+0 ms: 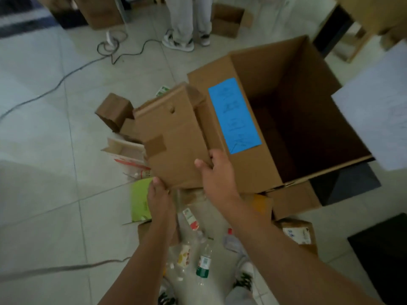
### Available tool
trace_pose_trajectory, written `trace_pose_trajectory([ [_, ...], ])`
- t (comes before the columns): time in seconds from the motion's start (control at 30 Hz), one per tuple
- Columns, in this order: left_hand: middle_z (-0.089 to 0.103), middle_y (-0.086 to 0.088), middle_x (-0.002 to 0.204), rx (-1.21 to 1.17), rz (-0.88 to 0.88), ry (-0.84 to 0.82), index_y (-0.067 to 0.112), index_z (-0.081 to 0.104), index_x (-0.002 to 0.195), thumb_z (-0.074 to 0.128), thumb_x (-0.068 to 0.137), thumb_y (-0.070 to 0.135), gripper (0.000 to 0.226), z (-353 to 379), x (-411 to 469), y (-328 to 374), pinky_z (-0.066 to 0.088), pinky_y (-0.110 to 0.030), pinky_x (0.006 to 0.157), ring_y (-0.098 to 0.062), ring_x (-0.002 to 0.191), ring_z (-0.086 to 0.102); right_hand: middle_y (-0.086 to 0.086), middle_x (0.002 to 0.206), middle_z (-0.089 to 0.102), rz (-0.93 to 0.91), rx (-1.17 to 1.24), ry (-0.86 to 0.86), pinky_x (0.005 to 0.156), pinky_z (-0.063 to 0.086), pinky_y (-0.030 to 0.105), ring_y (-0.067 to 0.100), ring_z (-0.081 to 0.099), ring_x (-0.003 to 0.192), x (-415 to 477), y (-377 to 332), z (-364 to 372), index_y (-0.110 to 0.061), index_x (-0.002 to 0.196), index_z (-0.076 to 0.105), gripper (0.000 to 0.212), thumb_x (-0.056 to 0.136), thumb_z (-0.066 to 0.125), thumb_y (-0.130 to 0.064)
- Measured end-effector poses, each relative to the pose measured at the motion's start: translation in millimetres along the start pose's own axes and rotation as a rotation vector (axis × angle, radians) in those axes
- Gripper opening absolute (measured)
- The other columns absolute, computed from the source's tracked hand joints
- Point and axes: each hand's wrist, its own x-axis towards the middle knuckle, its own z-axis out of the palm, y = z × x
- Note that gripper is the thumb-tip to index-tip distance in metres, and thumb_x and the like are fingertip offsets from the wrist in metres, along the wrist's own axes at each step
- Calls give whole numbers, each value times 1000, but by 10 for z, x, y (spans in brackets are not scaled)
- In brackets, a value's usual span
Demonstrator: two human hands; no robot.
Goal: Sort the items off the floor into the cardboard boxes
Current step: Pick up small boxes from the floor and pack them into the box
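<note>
Left hand (158,194) and right hand (217,172) each grip the near edge of a small cardboard box (171,133) beside the large open box (248,170)

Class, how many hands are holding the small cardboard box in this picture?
2. The left hand grips the small cardboard box at its near left corner; the right hand grips its near right edge, beside the large open box.

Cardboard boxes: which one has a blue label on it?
The large open box on the right: its side bears the blue label. The smaller box being held shows only brown tape.
</note>
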Motion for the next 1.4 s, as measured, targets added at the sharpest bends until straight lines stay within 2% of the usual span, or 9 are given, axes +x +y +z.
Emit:
trace_pose_trajectory([
  [0.1, 56, -18, 127, -6, -69, -138, -1, 40, 137, 30, 106, 20, 39, 606, -211, 72, 47, -24, 91, -27, 113, 58, 0, 101, 66, -57, -1, 117, 84, 56, 45, 17, 64, 93, 282, -219, -702, -14, 108, 57, 19, 94, 61, -26],
  [0.2, 58, -12, 125, 434, -30, -261, 7, 42, 139, 35, 104, 24, 39, 1224, -469, -135, 44, -8, 66, -15, 90, 59, -10, 93, 62, -119, -100, 246, 80, 57, 39, 10, 63, 88, 533, -306, -1388, -17, 110, 56, 19, 95, 60, -28],
  [0.33, 40, -5, 147, 871, -115, -460, 23, 19, 149, 46, 91, 56, 72, 1970, -604, -482, 44, -39, 95, -26, 122, 49, -15, 93, 53, -182, -258, 361, 67, 44, 8, -10, 54, 91, 827, -139, -2002, -16, 123, 52, 25, 99, 52, -24],
  [0.47, 40, -11, 143, 787, -270, -454, 19, 26, 143, 70, 70, 62, 95, 2492, -619, -749, 46, -40, 91, -29, 123, 46, 6, 127, 57, -114, -382, 312, 95, 52, 42, 22, 55, 117, 1057, 272, -2259, -15, 134, 48, 34, 102, 41, -16],
  [0.7, -3, -30, 156, 1096, -257, -439, 19, -22, 149, 59, 89, 15, 101, 2811, -526, -1144, 43, -50, 104, -48, 142, 18, 8, 121, 60, -30, -493, 269, 85, 54, 39, 26, 58, 113, 1376, 1052, -2180, -16, 127, 53, 29, 100, 43, -12],
  [0.83, 22, -27, 153, 1030, -194, -538, 20, -21, 149, 54, 90, 11, 97, 2792, -524, -1196, 54, -46, 91, -41, 124, 50, 7, 143, 50, 88, -486, 68, 101, 44, 41, 27, 48, 130, 1582, 1311, -1909, -22, 147, 39, 44, 103, 41, -19],
  [0.93, 10, -26, 157, 1020, -228, -529, 23, -24, 148, 55, 92, 13, 97, 2792, -543, -1211, 56, -43, 86, -39, 119, 54, 2, 154, 36, 219, -377, -89, 111, 33, 41, 25, 35, 140, 1642, 1509, -1811, -24, 150, 34, 45, 105, 36, -28],
  [1.13, 32, -26, 147, 1023, -200, -537, 23, -20, 150, 56, 91, 13, 97, 2765, -500, -1211, 58, -36, 73, -35, 107, 60, -3, 149, 43, 298, -298, -88, 99, 35, 30, 21, 41, 135, 1603, 1781, -1905, -27, 146, 40, 42, 105, 34, -24],
  [1.4, 45, -19, 138, 1009, -138, -559, 31, -3, 149, 57, 89, 17, 87, 2689, -403, -1318, 55, -49, 86, -34, 108, 59, -5, 147, 45, 298, -189, -60, 93, 32, 23, 16, 41, 134, 1447, 1759, -2060, -25, 147, 41, 42, 105, 37, -20],
])
